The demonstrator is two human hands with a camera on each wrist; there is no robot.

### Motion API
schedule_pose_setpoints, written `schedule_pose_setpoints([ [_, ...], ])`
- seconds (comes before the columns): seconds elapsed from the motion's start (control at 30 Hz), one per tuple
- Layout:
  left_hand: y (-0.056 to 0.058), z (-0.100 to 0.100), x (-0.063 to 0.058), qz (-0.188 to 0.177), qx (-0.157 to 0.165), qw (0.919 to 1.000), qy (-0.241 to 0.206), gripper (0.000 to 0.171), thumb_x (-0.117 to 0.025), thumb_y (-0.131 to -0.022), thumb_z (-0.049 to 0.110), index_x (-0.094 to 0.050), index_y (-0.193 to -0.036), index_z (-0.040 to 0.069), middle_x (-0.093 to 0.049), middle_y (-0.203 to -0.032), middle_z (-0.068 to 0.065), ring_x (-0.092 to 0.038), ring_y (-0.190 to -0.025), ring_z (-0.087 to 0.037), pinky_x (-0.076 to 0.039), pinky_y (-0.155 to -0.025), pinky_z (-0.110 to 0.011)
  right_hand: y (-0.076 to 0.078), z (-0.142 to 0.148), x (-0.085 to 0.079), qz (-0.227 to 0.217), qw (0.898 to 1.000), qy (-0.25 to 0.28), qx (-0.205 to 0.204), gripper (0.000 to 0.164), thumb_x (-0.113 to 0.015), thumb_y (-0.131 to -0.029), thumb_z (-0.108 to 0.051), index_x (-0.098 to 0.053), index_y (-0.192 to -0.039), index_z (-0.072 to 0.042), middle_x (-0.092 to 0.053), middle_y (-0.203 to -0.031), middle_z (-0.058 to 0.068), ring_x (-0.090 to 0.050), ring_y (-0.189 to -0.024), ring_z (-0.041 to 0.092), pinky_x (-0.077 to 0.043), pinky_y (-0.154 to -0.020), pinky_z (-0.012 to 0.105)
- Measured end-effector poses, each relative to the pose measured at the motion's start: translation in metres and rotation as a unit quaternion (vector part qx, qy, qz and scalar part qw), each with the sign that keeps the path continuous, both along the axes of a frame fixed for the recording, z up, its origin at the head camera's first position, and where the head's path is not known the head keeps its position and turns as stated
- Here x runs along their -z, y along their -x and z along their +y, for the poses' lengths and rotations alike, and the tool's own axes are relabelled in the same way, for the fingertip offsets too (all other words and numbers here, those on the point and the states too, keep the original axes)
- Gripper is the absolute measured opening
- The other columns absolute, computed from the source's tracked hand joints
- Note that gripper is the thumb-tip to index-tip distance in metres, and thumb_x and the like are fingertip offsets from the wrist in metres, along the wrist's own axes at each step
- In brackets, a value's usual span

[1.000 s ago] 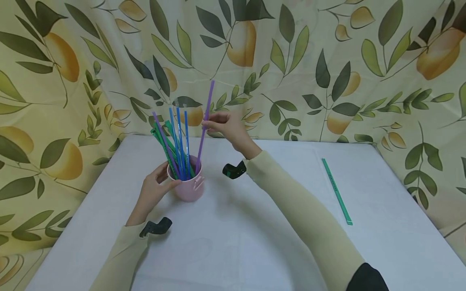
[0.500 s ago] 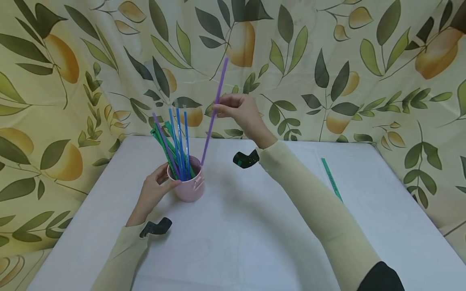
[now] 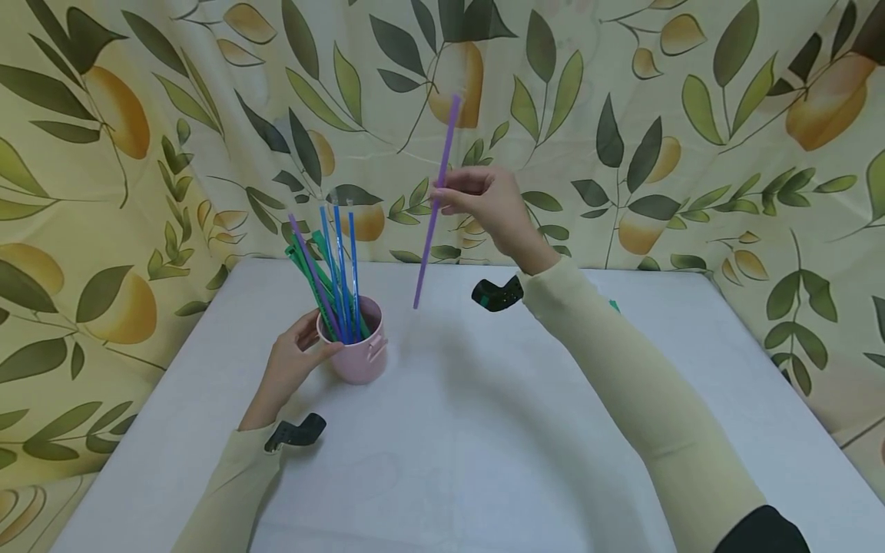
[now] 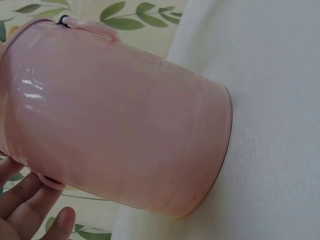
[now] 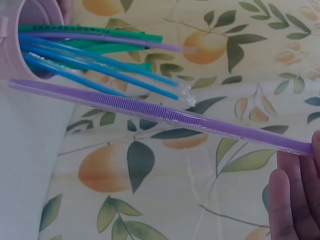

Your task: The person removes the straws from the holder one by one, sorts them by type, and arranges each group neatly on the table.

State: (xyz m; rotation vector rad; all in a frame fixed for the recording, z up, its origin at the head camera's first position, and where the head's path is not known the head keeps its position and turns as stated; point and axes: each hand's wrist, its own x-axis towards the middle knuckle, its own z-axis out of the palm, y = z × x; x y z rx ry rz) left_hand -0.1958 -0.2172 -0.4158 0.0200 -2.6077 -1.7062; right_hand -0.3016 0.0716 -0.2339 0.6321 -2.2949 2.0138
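Note:
In the head view a pink cup [image 3: 359, 365] with small side handles stands upright on the table. My left hand [image 3: 293, 369] grips its left side near the rim, thumb in front; the left wrist view shows fingers [image 4: 37, 202] beside a handle. Several blue straws [image 3: 343, 269], green straws [image 3: 302, 265] and one purple straw [image 3: 311, 257] lean inside the cup. My right hand [image 3: 494, 203] pinches another purple straw [image 3: 428, 238] in the air, right of the cup. The right wrist view shows that straw's ribbed bend [image 5: 145, 109] and clear wrapper.
A green straw [image 3: 614, 306] lies on the white tabletop [image 3: 415, 461], mostly hidden by my right sleeve [image 3: 643, 399]. Behind the table hangs a fruit-and-leaf patterned cloth [image 3: 228, 115]. Black wrist devices [image 3: 498, 293] stick out at both cuffs.
My right hand has drawn the purple straw up out of the cup and carried it to the right. The left hand and cup have stayed put.

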Motion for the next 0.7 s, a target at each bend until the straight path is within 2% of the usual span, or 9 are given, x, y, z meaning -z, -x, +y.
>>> schedule_pose_setpoints([
  [0.2, -0.001, 0.0, 0.0, 0.008, 0.005, 1.0, -0.001, 0.073, -0.07, -0.085, 0.029, -0.033, -0.146, 0.01, -0.037, -0.149, -0.016, -0.04, -0.135, -0.035, -0.039, -0.108, -0.047, -0.002, 0.011, 0.006, 0.008, 1.0, -0.004, -0.007, 0.023, -0.072, -0.081, -0.007, -0.068, -0.1, 0.005, -0.072, -0.08, -0.002, -0.07, -0.075, 0.013, -0.059, -0.076, 0.029],
  [0.33, -0.001, 0.0, 0.001, 0.009, 0.006, 0.9999, -0.001, 0.073, -0.069, -0.085, 0.029, -0.034, -0.145, 0.009, -0.037, -0.149, -0.016, -0.04, -0.135, -0.035, -0.039, -0.109, -0.047, -0.004, 0.016, 0.011, -0.002, 1.0, -0.006, -0.008, 0.015, -0.072, -0.08, -0.006, -0.07, -0.093, 0.001, -0.072, -0.078, -0.002, -0.07, -0.073, 0.012, -0.059, -0.074, 0.028],
  [0.57, -0.001, 0.0, 0.001, 0.006, 0.004, 1.0, -0.002, 0.073, -0.069, -0.085, 0.03, -0.034, -0.145, 0.01, -0.036, -0.15, -0.015, -0.039, -0.136, -0.035, -0.038, -0.109, -0.047, -0.007, 0.024, 0.021, -0.017, 0.999, -0.037, 0.0, 0.023, -0.073, -0.081, -0.011, -0.069, -0.099, 0.003, -0.071, -0.08, -0.003, -0.069, -0.078, 0.018, -0.059, -0.077, 0.028],
  [0.7, -0.001, 0.0, 0.001, 0.006, 0.004, 1.0, -0.002, 0.073, -0.069, -0.085, 0.031, -0.034, -0.145, 0.01, -0.036, -0.15, -0.015, -0.038, -0.136, -0.034, -0.038, -0.109, -0.047, -0.009, 0.027, 0.025, -0.02, 0.998, -0.061, 0.014, 0.025, -0.073, -0.081, -0.013, -0.069, -0.1, 0.002, -0.072, -0.079, -0.004, -0.07, -0.078, 0.017, -0.059, -0.079, 0.03],
])
